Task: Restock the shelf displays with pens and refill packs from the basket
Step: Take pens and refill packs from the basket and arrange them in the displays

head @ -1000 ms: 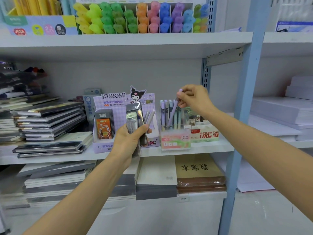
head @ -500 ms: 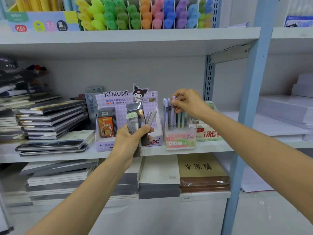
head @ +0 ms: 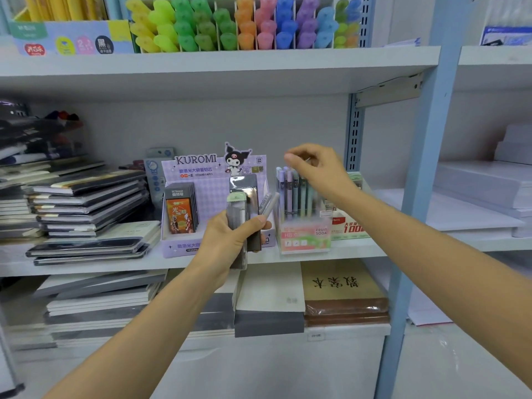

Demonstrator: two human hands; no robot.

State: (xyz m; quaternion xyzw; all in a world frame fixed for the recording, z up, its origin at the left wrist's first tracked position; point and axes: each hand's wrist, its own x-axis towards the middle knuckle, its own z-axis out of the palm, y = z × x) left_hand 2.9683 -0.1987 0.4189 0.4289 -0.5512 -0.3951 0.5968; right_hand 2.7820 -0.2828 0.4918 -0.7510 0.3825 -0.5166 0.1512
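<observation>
Since a moment ago the right hand point(head: 319, 171) has released the lilac pen among the slim pastel pens point(head: 290, 191) in the clear plastic display box point(head: 305, 237) at the front edge of the grey shelf point(head: 359, 246). It has risen, fingers loosely curled, apparently empty. Meanwhile the left hand point(head: 227, 243) clamps glossy flat refill packs point(head: 240, 205) and a matte grey pen point(head: 269, 204) before the purple cardboard Kuromi display point(head: 207, 168). Next, probably: pluck that grey pen and slot it upright.
</observation>
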